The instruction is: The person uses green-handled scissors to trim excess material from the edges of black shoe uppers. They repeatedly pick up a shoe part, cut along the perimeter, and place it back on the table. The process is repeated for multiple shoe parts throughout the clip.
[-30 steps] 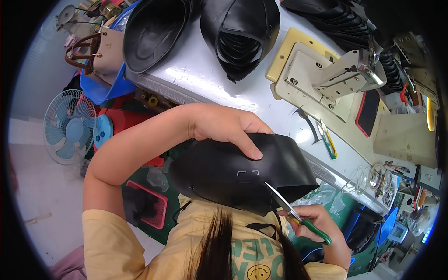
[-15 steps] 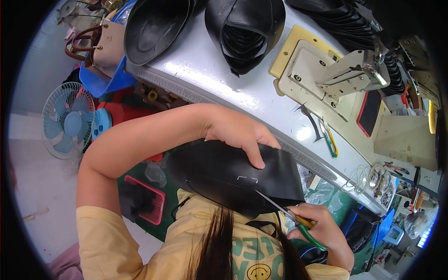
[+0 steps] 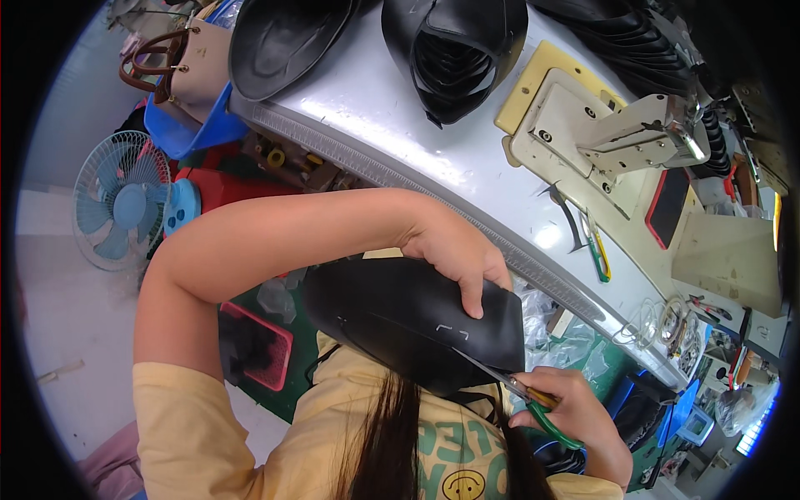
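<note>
From the head view I see my left hand (image 3: 457,254) curled over the upper edge of a black leather piece (image 3: 408,321), fingers folded down onto its face and thumb behind, gripping it firmly. My right hand (image 3: 575,417) is closed around the green handles of a pair of scissors (image 3: 517,390), whose blades reach up and to the left to meet the lower right edge of the leather. The leather is held in front of my chest, below the edge of the grey worktable (image 3: 375,142); its long axis runs from left to right, tilted slightly down toward the scissors, and small pale corner marks show on its face. On the table lie two more black moulded shells (image 3: 454,50), with a cream sewing machine (image 3: 617,133) to their right. A pale blue fan (image 3: 121,200) stands on the floor at left, near a blue bin (image 3: 187,129).
</note>
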Demonstrator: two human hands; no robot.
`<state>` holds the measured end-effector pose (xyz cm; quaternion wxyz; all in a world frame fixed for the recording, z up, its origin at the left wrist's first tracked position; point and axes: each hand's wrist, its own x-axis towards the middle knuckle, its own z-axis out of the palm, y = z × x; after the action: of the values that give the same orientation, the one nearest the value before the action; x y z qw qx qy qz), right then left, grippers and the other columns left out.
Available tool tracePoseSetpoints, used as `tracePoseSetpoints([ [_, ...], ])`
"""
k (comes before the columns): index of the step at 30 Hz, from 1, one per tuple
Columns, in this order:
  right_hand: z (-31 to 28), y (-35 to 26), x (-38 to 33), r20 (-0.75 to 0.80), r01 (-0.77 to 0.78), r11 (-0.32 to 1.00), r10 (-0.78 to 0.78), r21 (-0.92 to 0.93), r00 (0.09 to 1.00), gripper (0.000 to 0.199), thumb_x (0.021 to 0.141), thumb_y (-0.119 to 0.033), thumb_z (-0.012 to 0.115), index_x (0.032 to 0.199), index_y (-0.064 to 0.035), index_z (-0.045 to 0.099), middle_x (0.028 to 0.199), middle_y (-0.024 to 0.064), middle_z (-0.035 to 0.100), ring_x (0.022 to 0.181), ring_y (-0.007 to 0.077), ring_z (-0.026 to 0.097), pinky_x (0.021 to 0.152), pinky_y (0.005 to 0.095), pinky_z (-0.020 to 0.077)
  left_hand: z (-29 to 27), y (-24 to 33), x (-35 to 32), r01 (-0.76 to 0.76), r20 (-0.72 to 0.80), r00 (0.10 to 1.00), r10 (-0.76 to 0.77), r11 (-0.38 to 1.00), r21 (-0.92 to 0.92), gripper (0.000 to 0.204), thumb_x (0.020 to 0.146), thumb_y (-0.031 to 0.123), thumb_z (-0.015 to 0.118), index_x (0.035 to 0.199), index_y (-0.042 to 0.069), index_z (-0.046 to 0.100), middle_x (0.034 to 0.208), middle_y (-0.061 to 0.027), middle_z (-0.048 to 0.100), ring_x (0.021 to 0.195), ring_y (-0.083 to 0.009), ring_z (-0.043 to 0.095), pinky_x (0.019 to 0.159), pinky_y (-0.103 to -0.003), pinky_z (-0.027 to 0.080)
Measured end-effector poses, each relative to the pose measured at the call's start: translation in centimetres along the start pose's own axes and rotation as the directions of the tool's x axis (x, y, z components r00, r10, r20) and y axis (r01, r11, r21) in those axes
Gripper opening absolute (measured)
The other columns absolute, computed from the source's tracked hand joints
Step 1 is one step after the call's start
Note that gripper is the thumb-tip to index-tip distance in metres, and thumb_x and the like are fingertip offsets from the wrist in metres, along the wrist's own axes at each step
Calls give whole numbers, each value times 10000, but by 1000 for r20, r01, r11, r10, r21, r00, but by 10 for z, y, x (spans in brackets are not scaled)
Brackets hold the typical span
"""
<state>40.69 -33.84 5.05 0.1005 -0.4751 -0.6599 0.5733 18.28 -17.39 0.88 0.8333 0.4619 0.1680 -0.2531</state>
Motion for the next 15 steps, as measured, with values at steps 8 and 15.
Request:
tracePoseSetpoints([
  [8, 0, 0, -3, 32, -32, 994, 35, -107, 999, 468, 632, -303, 783, 999, -60, 627, 643, 87, 538, 551, 219, 533, 499, 288, 410, 0, -8, 14, 29, 83, 996, -31, 999, 20, 360, 790, -9, 547, 1143, -34, 479, 984, -83, 598, 824, -114, 579, 721, -251, 494],
  [15, -3, -13, -10, 104, -136, 968, 160, -209, 982, 465, 652, -318, 770, 993, -35, 628, 673, 105, 567, 536, 259, 556, 505, 305, 432, 12, -5, 24, 47, 121, 991, -56, 996, 75, 318, 809, 25, 545, 1114, -48, 493, 964, -77, 609, 824, -120, 580, 714, -247, 489],
])
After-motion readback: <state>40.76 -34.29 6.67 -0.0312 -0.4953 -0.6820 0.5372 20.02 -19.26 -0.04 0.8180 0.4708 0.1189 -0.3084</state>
